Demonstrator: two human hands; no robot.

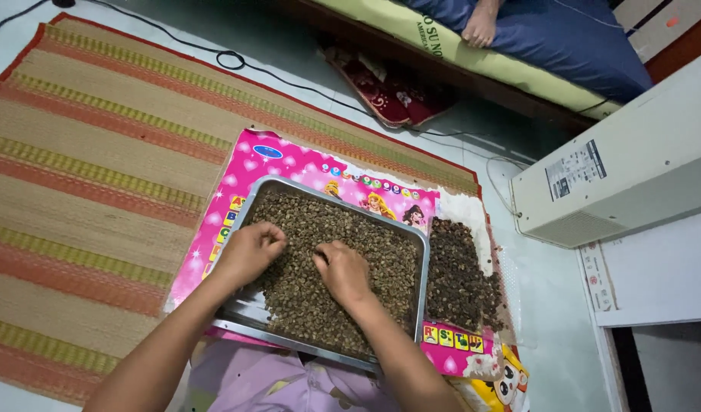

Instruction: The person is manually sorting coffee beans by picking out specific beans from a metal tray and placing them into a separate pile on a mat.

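Note:
A rectangular metal tray (247,314) sits on a pink printed mat (247,164) and is filled with small brown-green beans (381,252). My left hand (247,250) rests on the beans near the tray's left side, fingers curled with the tips pinched into the layer. My right hand (343,271) lies in the middle of the tray, fingers bent down onto the beans. Whether either hand pinches a bean is hidden by the fingers. To the right of the tray, a separate pile of darker beans (457,275) lies on a white sheet.
A striped woven straw mat (91,175) covers the floor to the left. A white box-shaped appliance (617,179) stands at the right. A black cable (228,59) runs across the back. Another person's foot (480,27) rests on a blue-covered mattress at the top.

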